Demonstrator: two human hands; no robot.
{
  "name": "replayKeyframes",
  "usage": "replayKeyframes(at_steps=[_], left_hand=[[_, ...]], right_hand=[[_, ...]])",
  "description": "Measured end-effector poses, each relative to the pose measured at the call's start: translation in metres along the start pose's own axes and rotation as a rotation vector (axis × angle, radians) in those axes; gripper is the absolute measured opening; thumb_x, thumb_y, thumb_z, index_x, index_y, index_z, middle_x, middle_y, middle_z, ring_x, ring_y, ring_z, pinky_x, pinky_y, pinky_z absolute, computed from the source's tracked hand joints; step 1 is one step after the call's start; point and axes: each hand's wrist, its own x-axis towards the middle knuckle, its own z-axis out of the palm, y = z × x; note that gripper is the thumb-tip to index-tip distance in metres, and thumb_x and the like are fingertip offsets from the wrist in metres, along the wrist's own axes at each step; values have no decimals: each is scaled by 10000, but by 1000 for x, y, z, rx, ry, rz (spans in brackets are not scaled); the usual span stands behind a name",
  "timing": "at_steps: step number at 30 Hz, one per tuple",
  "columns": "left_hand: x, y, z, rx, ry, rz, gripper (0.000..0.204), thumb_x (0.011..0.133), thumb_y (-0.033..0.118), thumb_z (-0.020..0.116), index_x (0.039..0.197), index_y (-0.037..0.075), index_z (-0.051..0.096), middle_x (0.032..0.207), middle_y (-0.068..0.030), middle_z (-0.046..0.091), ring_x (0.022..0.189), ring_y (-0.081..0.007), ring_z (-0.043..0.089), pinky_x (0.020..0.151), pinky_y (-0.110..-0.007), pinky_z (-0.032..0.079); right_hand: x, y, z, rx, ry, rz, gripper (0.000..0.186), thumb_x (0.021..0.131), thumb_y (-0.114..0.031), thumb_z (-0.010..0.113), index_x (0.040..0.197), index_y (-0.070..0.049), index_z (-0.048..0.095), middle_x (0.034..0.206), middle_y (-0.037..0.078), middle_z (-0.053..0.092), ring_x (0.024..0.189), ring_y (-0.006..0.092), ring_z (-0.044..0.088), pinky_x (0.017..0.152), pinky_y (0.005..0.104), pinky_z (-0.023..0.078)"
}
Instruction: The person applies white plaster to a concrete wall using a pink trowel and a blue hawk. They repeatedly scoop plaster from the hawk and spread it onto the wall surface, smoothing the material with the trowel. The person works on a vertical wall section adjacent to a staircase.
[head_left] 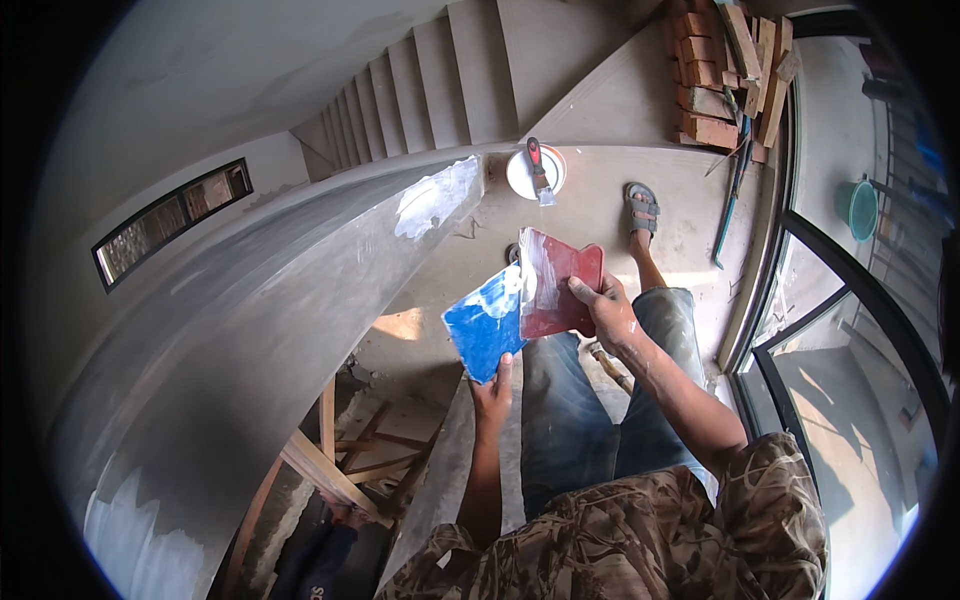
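My left hand (492, 396) grips a blue flat plastering spreader (485, 335) from below, thumb on its face. White filler is smeared along the spreader's upper edge. In my right hand (606, 306) is a dark red spreader (560, 290), held by its right side with the thumb on top. Its left part carries a coat of white filler. The two spreaders meet edge to edge in front of my legs, the red one's left edge against the blue one. Beyond them stands a white bucket (517, 178) with a red-and-black-handled scraper (540, 172) lying across its top.
A grey plastered slanting wall (270, 320) with a white filler patch (435, 198) runs along my left. Concrete stairs (440, 85) rise at the far left. Bricks (700, 75) and wood offcuts (765, 70) are stacked at far right, beside a glazed metal frame (850, 275). Timber (330, 475) lies below left.
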Motion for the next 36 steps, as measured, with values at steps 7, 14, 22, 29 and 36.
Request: replayKeyframes(at_steps=[7,14,22,29,36], left_hand=[[8,-29,16,631,-124,166,265,959,160,562,1047,-87,595,946,-196,667,896,-269,655,769,-376,491],[-9,-62,-8,690,76,27,306,945,105,565,1177,-86,508,1074,-187,622,951,-264,628,805,-390,520],[-48,-114,-87,76,498,-304,295,892,-13,584,1167,-56,486,1052,-110,580,852,-180,601,668,-297,538],[-70,-156,-168,181,517,-452,414,874,-7,597,1250,-56,428,1127,-145,542,920,-227,593,700,-336,540],[-47,-135,-204,96,474,-547,530,866,0,623,1336,-4,379,1217,-154,506,1057,-273,561,771,-370,540]], right_hand=[[-5,-29,-22,180,-28,78,186,938,-160,606,1063,-23,591,895,37,632,744,112,585,667,275,483],[12,-75,1,164,-189,-30,223,939,-194,616,1093,-35,591,894,20,620,783,102,579,705,272,484],[143,23,117,-318,-173,-592,271,950,-107,552,1187,16,597,1049,102,676,970,158,616,891,297,473],[51,98,182,-379,-112,-680,321,928,-113,539,1230,-16,586,1160,170,656,1117,274,612,969,329,449],[210,74,131,-267,167,-215,232,913,-125,583,1063,48,625,868,84,654,752,141,588,676,311,494]])
